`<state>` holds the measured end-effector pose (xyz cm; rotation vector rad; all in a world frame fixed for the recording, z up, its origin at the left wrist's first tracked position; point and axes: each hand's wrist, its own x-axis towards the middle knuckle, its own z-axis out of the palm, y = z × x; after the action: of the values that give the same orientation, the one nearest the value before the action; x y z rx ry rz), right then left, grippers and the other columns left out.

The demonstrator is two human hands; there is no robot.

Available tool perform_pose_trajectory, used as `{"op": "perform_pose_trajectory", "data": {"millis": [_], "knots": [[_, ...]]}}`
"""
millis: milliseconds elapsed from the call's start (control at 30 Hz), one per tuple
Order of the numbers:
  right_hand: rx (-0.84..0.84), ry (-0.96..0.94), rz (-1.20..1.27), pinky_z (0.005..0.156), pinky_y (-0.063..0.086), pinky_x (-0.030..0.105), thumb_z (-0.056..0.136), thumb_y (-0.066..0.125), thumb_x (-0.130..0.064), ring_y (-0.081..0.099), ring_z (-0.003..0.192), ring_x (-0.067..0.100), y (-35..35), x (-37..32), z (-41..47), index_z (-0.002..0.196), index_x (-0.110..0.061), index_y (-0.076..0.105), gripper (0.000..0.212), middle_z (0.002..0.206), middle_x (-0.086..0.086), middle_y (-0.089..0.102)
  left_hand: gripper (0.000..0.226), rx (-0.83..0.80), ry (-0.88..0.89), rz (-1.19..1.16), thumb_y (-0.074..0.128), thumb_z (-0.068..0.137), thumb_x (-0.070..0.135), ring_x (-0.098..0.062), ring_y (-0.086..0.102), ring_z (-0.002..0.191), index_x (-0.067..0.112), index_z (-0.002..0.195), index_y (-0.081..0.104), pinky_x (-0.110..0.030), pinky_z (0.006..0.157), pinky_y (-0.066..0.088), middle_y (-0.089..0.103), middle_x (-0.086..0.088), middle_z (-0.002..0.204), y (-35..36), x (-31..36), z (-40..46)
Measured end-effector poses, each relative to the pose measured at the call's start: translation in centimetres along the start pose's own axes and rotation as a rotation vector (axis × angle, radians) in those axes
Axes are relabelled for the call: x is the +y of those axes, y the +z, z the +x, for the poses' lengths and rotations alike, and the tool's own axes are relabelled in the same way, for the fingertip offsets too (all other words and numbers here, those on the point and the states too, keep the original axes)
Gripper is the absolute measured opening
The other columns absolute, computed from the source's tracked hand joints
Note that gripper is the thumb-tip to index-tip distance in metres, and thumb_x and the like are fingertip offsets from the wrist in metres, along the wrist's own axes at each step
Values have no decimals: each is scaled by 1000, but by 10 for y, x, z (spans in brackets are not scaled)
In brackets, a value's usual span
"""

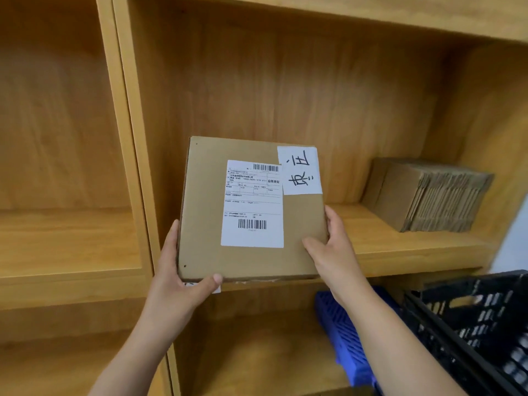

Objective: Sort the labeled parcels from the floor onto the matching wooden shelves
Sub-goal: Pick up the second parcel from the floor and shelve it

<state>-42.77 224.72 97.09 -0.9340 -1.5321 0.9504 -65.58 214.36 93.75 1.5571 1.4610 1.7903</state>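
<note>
A flat brown cardboard parcel point(205, 212) lies on the wooden shelf point(400, 252) of the middle compartment, its near edge at the shelf's front lip. It carries a white shipping label with barcodes and a white paper with handwritten characters at its far right corner. My left hand point(177, 284) grips the parcel's near left corner, thumb on top. My right hand point(331, 247) holds its right edge, thumb on the top face.
A stack of flattened cardboard boxes point(434, 195) sits at the right end of the same shelf. A blue plastic crate point(343, 338) and a black plastic crate point(471, 324) stand at the lower right. A vertical wooden divider point(128, 138) separates the left compartment.
</note>
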Motion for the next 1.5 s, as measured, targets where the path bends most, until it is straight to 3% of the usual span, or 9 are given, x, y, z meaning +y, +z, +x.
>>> {"op": "perform_pose_trajectory", "data": {"millis": [167,400,567,700,867,1000,1133,1233,1500], "knots": [[3,-9,-54,61,47,5,83,54,-14,53,89,-22,5,-2,24,138,-40,27,67,107,-35,50,100,64,-10,23,81,63,29,-3,43,117,59,132,17,-12,77,42,38,25,131,6,-17,21],[-16,7,-100,66,44,5,87,51,-19,48,91,-25,12,8,45,143,-39,19,67,108,-39,42,91,139,-26,76,77,71,24,-7,36,126,48,137,20,-28,97,39,33,15,142,18,-26,36],[-57,-86,-217,105,35,29,90,48,-20,39,127,6,15,13,56,134,-34,40,47,143,-8,39,50,180,76,171,69,78,20,4,29,123,49,114,51,-21,94,39,28,18,142,26,-14,48],[-83,-133,-332,99,23,21,91,46,-28,23,137,3,16,22,68,119,-37,54,31,148,-3,35,26,190,65,203,66,81,17,-6,32,131,33,101,68,-42,105,36,43,13,136,28,-13,56],[-84,-168,-361,83,21,0,91,46,-27,23,134,-3,19,29,82,109,-35,61,24,145,-2,40,34,261,140,265,66,80,8,-7,32,132,39,94,64,-17,103,21,52,9,125,32,-17,64],[-92,-200,-345,77,21,-8,91,47,-29,26,126,-6,23,30,86,99,-36,64,20,140,-1,43,36,284,199,407,64,81,7,-9,30,130,40,96,62,-14,100,16,55,12,119,34,-21,69],[-108,-238,-381,75,26,-5,86,56,-41,38,120,-13,24,29,86,104,-36,63,20,137,-11,38,32,250,275,590,65,81,9,-9,29,131,30,105,68,-34,108,25,59,16,116,36,-21,71],[-154,-210,-415,81,24,2,64,71,-53,32,111,-15,22,29,83,112,-42,60,50,142,-18,27,38,208,265,667,72,76,12,-9,34,127,28,111,67,-54,106,30,62,13,118,35,-21,70],[-130,-257,-527,101,29,25,66,75,-45,33,131,11,27,21,88,115,-36,62,52,141,-10,39,35,164,302,821,70,78,15,-23,49,122,23,112,67,-48,112,21,67,2,116,30,-18,82]]}}
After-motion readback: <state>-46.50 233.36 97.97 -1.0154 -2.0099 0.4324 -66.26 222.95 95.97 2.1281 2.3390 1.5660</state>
